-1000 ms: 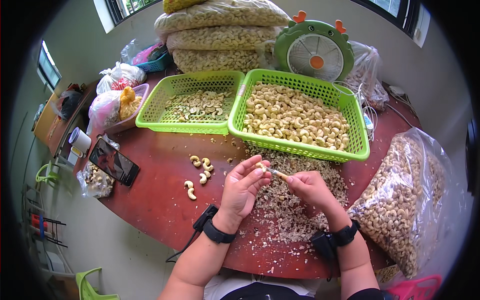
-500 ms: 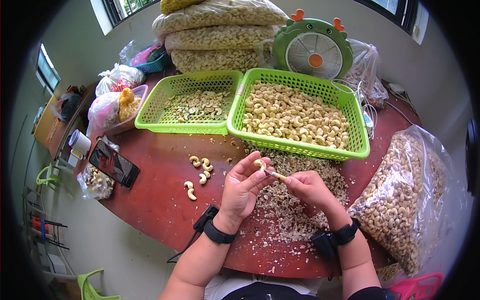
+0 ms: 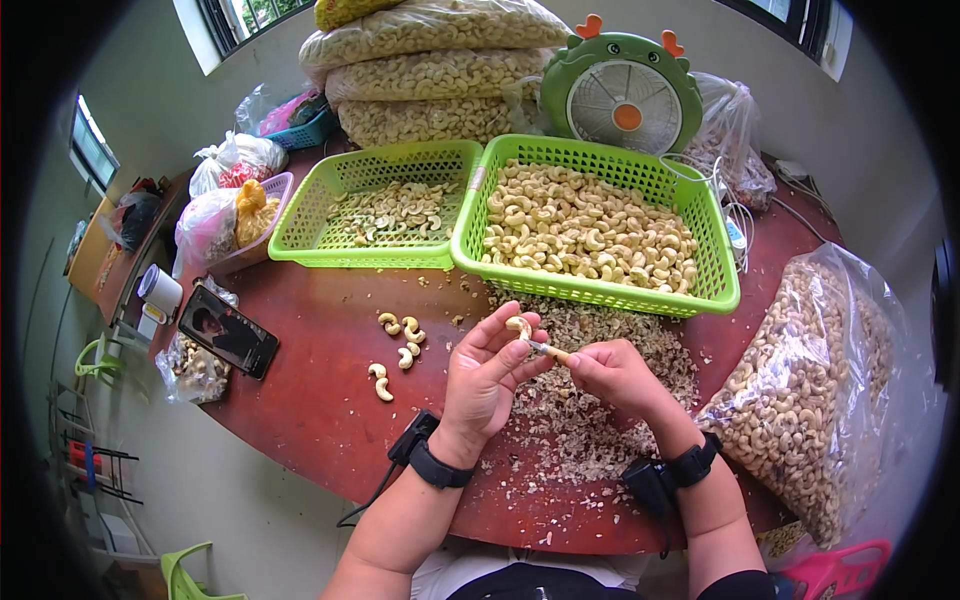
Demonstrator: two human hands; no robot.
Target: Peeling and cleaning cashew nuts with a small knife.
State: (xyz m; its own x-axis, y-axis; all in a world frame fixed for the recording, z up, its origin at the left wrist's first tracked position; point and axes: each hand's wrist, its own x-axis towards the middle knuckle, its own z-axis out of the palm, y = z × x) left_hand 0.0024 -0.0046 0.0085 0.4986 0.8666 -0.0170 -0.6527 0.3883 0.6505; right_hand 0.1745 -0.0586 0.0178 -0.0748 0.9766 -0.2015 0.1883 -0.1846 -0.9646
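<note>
One curved cashew [image 3: 519, 326] was up in my left hand [image 3: 487, 365], clamped between thumb and fingers above the red table [image 3: 320, 420]. One small tool [image 3: 552, 351] with a pale handle was in my right hand [image 3: 622, 373], the fingers closed round it. I counted two green baskets: the left basket [image 3: 360, 258] held a thin layer of pieces, the right basket [image 3: 590, 289] far more nuts. About six loose cashews [image 3: 405, 358] lay to the left of my hands, and one big clear bag [image 3: 800, 400] of nuts leaned at my right.

Both forearms came up from the lower edge and angled inward. My left palm was half turned up, fingertips raised; my right fist pointed the tool leftward, its metal tip at the nut's lower end — whether it touched, I couldn't tell. Crumbs [image 3: 570, 420] were spread beneath — too many to count.
</note>
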